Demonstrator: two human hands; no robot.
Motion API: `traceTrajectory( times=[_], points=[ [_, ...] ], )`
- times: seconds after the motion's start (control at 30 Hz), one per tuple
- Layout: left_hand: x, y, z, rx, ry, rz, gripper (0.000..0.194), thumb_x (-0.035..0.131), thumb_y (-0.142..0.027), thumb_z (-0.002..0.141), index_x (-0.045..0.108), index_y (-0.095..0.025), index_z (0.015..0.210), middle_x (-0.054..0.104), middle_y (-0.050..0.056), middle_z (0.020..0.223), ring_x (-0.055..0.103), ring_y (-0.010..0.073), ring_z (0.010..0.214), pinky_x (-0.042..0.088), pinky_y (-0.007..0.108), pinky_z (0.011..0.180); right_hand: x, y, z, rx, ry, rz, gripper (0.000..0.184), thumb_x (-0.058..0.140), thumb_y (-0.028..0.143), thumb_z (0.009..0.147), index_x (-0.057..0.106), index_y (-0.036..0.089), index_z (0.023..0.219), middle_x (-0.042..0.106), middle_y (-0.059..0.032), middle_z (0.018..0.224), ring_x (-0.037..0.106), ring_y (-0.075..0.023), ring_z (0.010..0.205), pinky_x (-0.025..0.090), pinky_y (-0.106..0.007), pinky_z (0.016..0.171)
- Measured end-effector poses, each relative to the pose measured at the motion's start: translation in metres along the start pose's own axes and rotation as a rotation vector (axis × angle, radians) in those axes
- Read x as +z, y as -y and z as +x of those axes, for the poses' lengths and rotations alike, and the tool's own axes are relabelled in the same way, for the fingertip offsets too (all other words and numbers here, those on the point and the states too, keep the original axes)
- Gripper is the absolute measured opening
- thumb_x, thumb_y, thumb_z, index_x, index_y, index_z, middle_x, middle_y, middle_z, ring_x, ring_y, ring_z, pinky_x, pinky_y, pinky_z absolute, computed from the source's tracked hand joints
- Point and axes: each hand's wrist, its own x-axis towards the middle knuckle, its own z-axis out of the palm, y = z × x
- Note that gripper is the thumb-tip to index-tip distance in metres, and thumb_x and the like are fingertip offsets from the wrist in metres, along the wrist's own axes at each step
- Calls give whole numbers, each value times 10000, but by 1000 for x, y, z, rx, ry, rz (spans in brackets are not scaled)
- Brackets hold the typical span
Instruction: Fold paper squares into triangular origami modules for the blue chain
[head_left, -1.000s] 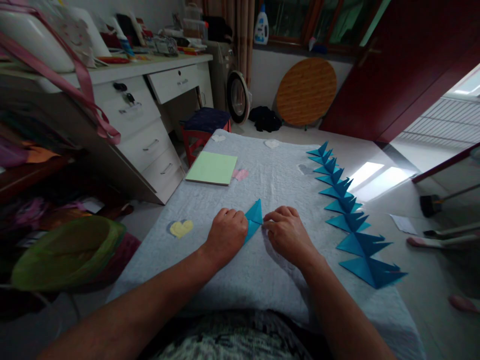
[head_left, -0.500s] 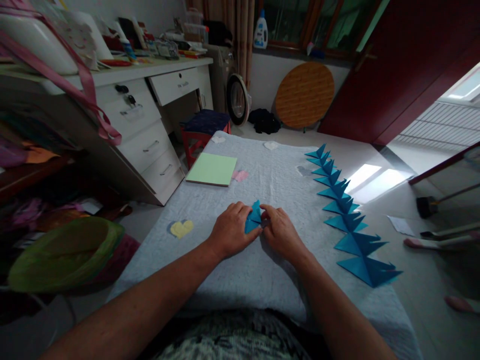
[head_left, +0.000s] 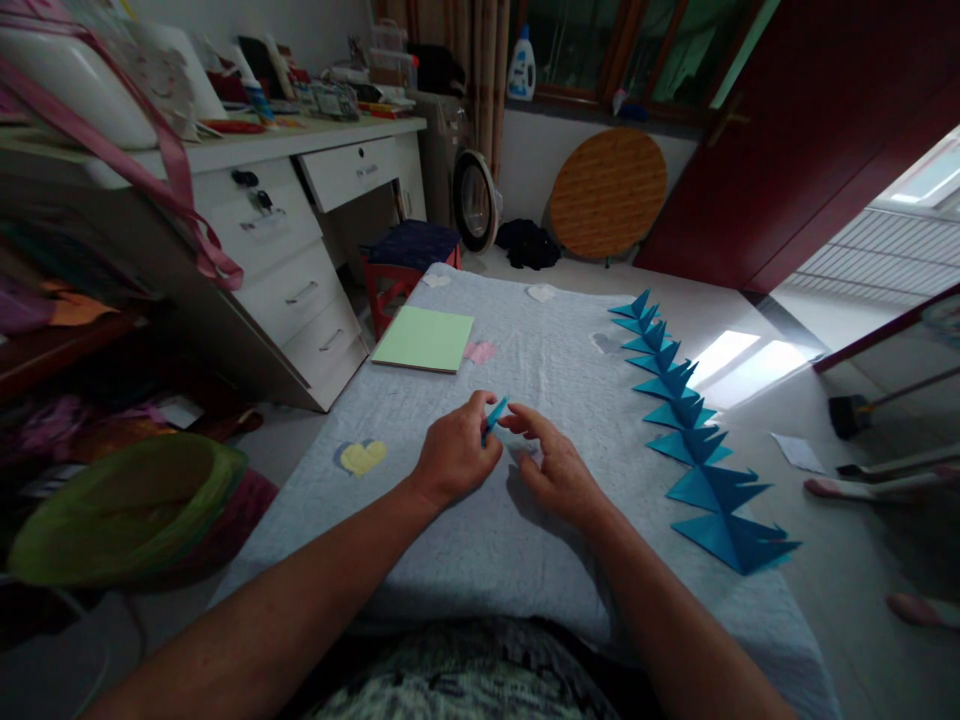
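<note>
Between the thumb and fingers of my left hand point(head_left: 457, 450) is a small piece of folded blue origami paper point(head_left: 494, 415), seen nearly edge-on and partly hidden by the fingers. My right hand point(head_left: 555, 462) is just right of it, thumb and fingers apart, with a fingertip close to the paper; whether it touches I cannot tell. Along the table's right side runs a row of several blue origami cranes point(head_left: 694, 447). A stack of light green square paper point(head_left: 424, 340) lies beyond my left hand.
A pale cloth with heart patches covers the table point(head_left: 555, 350). White desk drawers point(head_left: 300, 290) and a bin with a green liner point(head_left: 135, 500) stand at the left. A stool point(head_left: 412, 245) is behind the table's far left corner.
My right hand has let go of the folded paper and its fingers have spread. My left hand has turned the paper edge-on and shifted it slightly left.
</note>
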Motion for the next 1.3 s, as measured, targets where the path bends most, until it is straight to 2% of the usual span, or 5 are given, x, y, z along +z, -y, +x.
traceTrajectory(
  times=[0.23,0.43,0.6,0.9,1.3],
  points=[
    [-2,5,8,-240,102,-855,391,578,-204,759,481,-211,1137,621,-38,776,580,111,599,438,218,562,-3,2,5,-72,-137,-188,536,526,101,836,485,212,1359,574,-142,1297,505,-285,1222,420,-529,1046],
    [8,3,9,-362,234,-1051,283,645,-205,703,536,-184,963,625,-28,769,590,99,613,463,220,600,-6,4,6,-54,-108,-386,263,575,117,869,691,215,1084,596,-120,1210,499,-287,1132,423,-477,998],
    [10,8,7,-274,349,-811,233,507,-133,768,596,-156,982,587,-24,675,562,118,551,478,254,571,-7,2,7,-29,-6,-459,203,572,108,890,736,201,967,662,-85,985,512,-242,931,431,-393,886],
    [-1,12,1,310,120,6,223,647,-131,784,679,-198,994,604,75,1154,544,245,1105,474,416,998,-6,-2,9,11,42,-397,227,551,64,864,728,193,924,671,-66,910,532,-217,880,439,-351,843],
    [4,12,5,251,173,74,109,605,-140,892,695,-173,840,645,35,866,604,197,890,480,323,829,2,-9,13,56,47,-398,140,592,167,901,718,191,843,632,-52,842,540,-203,847,417,-336,815]
  ],
)
